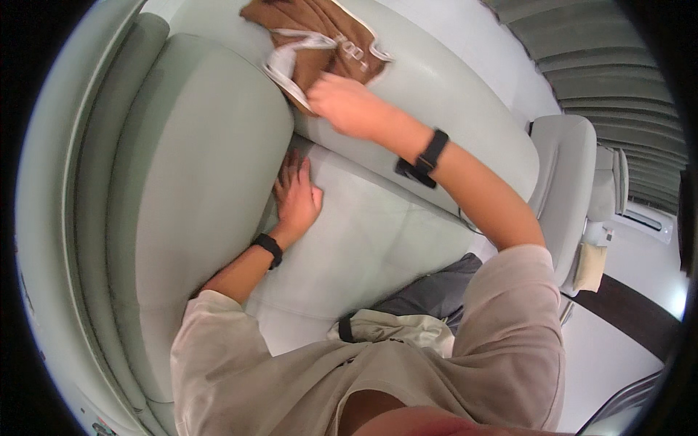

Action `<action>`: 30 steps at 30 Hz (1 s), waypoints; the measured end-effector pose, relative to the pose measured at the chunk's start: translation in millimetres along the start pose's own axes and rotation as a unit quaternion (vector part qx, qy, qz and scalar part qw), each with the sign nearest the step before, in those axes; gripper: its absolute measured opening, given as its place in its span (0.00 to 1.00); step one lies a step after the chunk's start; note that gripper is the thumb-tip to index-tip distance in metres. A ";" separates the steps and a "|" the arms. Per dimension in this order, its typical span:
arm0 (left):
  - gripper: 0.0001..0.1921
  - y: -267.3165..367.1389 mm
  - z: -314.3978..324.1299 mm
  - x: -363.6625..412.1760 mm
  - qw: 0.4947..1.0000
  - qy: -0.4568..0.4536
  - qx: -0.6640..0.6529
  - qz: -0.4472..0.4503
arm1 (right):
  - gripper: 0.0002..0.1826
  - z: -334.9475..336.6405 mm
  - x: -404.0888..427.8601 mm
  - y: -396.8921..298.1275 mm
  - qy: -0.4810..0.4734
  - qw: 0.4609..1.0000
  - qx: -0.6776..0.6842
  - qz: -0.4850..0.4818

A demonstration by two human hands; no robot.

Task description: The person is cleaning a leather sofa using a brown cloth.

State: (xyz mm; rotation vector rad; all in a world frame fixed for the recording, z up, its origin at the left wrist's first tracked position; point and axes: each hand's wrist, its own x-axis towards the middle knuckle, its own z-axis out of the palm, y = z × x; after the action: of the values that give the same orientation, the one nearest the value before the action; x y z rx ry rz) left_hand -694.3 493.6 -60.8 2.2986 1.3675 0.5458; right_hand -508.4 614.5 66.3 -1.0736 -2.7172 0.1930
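Note:
My left hand (297,193) lies on the pale grey-green sofa seat (371,218), its fingers spread and the tips near the gap where the seat meets the back cushion (212,125). Over the padded sofa arm (436,87) is my right hand (341,103), the fingers curled at the lower edge of a brown cloth (327,60) with white trim and white printed marks. The hand is blurred, and whether it grips the cloth I cannot tell. Each wrist wears a black band.
A dark grey cloth (431,289) and a beige cloth (398,327) lie on the seat close to my body. At the right stand another grey seat (567,180) and a cream cushion (590,267). Grey pleated curtains (605,82) hang beyond the sofa.

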 end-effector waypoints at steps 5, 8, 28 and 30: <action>0.26 2.6 4.2 3.8 0.999 0.032 0.026 0.026 | 0.03 6.7 -152.9 -49.1 -0.075 0.993 -0.020 0.090; 0.26 -1.8 2.2 0.7 0.998 0.039 0.033 0.034 | 0.06 4.1 -233.1 -84.2 -0.176 0.968 -0.075 0.164; 0.30 15.5 8.6 -13.5 0.998 -0.054 -0.015 -0.039 | 0.15 -14.5 142.1 74.9 0.021 0.982 -0.076 -0.174; 0.29 17.0 2.6 -13.5 0.997 -0.060 0.044 -0.017 | 0.19 -7.8 182.0 68.6 0.086 0.979 -0.016 -0.187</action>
State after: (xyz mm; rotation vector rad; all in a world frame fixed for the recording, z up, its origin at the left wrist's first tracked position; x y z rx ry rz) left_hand -686.6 473.8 -55.7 2.3313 1.3946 0.3382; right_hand -590.7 789.6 87.3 -0.5395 -2.7054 -0.0060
